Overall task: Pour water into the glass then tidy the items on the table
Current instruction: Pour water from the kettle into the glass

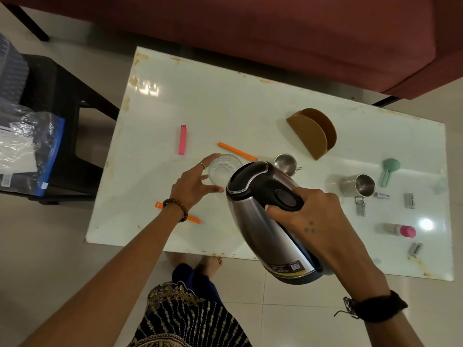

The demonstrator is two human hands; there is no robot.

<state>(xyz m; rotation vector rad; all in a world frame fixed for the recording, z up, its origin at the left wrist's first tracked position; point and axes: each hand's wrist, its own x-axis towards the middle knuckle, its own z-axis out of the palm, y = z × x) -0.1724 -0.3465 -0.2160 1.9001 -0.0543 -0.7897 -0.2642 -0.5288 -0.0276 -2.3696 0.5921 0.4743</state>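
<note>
A clear glass (223, 169) stands upright near the middle of the white table (225, 108). My left hand (194, 184) curls around its left side, thumb below and fingers above, touching or almost touching it. My right hand (308, 216) grips the black handle of a steel electric kettle (263, 221). The kettle is tilted forward, its lid end just over the glass's right rim. The spout is hidden, and no stream of water is visible.
On the table lie a pink clip (182, 139), two orange clips (236, 151) (194, 218), a brown holder (313, 132), two steel cups (285, 163) (358, 185), a green scoop (387, 171), several batteries (410, 200) and a pink-capped bottle (398, 230). A dark stool (65, 116) stands left, a sofa (325, 33) behind.
</note>
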